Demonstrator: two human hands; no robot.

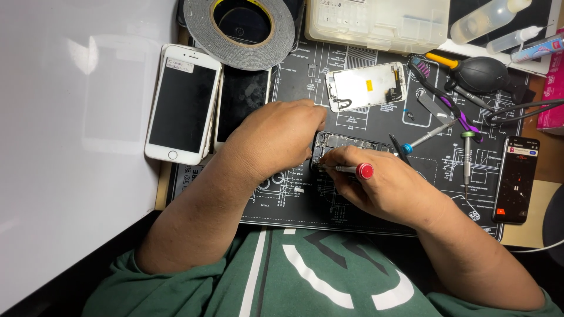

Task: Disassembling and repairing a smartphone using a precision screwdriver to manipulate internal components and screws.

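Note:
An opened phone body [352, 142] lies on the black repair mat [305, 76], its insides showing. My left hand [276, 138] rests on the phone's left end and holds it down. My right hand [382, 185] grips a thin screwdriver with a red cap [358, 170], its tip pointing left into the phone's lower left part. The tip itself is hidden by my fingers. A detached white screen panel [365, 86] lies face down just beyond the phone.
A white phone [183, 104] and a dark phone [242, 100] lie at the left. A roll of tape [239, 26] and a clear parts box [376, 20] sit at the back. Spare screwdrivers [467, 155], tweezers [446, 100], a black air blower [484, 73], bottles and a lit phone [517, 179] crowd the right.

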